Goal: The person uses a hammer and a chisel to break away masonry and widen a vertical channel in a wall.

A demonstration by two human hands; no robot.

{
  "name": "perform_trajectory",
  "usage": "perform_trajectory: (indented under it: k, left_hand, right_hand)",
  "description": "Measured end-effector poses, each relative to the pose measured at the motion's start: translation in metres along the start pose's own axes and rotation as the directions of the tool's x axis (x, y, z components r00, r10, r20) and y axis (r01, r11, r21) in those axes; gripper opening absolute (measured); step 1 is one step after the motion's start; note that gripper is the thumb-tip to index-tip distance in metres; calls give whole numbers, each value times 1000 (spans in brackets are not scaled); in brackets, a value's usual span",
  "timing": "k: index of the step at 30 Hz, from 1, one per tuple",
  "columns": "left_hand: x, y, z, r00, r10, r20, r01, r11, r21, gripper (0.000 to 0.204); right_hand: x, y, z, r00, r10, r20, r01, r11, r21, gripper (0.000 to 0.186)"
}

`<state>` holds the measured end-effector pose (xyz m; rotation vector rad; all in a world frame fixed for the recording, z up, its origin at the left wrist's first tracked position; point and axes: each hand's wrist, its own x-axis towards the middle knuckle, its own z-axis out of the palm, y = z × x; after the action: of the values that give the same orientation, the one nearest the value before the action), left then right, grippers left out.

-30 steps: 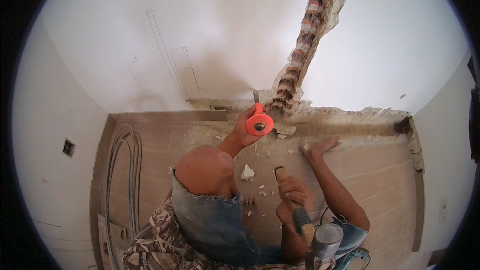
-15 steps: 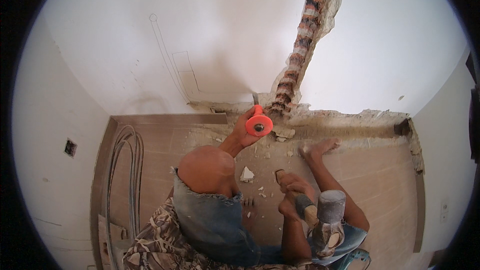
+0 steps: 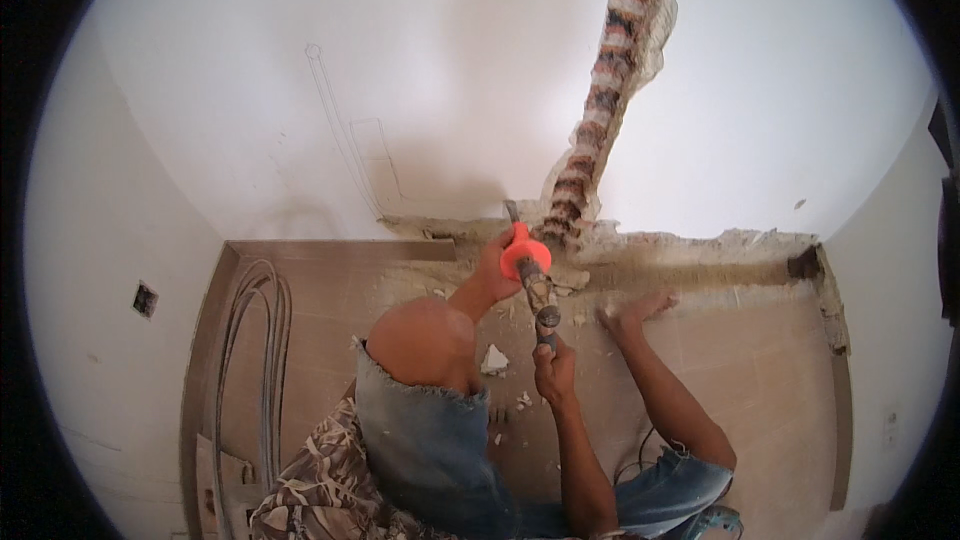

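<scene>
My left hand point(image 3: 493, 275) is wrapped round a chisel point(image 3: 525, 252) with a red grip and a round red guard. Its steel tip meets the broken lower edge of the white wall, just left of the brick channel. In my right hand point(image 3: 556, 372) is the handle of a hammer point(image 3: 542, 298), gripped low down. The hammer's head is at the guard, over the chisel's struck end, which it hides. Exact contact between them cannot be made out.
An upright channel point(image 3: 603, 98) exposes brick in the wall. A rough groove point(image 3: 690, 255) runs along its foot. Rubble, including a white chunk point(image 3: 494, 359), lies on the tiled floor. Looped grey cables point(image 3: 270, 340) lie at left. A teal tool point(image 3: 718, 522) shows beside my right thigh.
My right hand has swung the hammer forward and up from near my right knee to the chisel's end. My left hand still holds the chisel in nearly the same place.
</scene>
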<state>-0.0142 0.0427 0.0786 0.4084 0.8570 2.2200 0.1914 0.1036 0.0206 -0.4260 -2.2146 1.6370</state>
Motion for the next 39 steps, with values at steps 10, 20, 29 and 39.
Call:
perform_trajectory:
  k: [10, 20, 29, 39]
  left_hand:
    - [8, -11, 0, 979, -143, 144, 196, 849, -491, 16]
    - [8, -4, -13, 999, -18, 28, 19, 999, -47, 11]
    - [15, -20, -14, 992, 126, -18, -115, 947, 300, 19]
    - [16, -12, -8, 975, -183, 124, 221, 809, -544, 17]
  right_hand:
    - [-9, -38, -19, 985, -136, -103, 108, 965, -240, 44]
    - [-10, -34, -1, 938, -271, -216, 298, 949, 104, 62]
    - [24, -6, 6, 995, -93, 28, 92, 995, 35, 51]
    - [-29, -44, -28, 866, -468, -177, 500, 822, 273, 31]
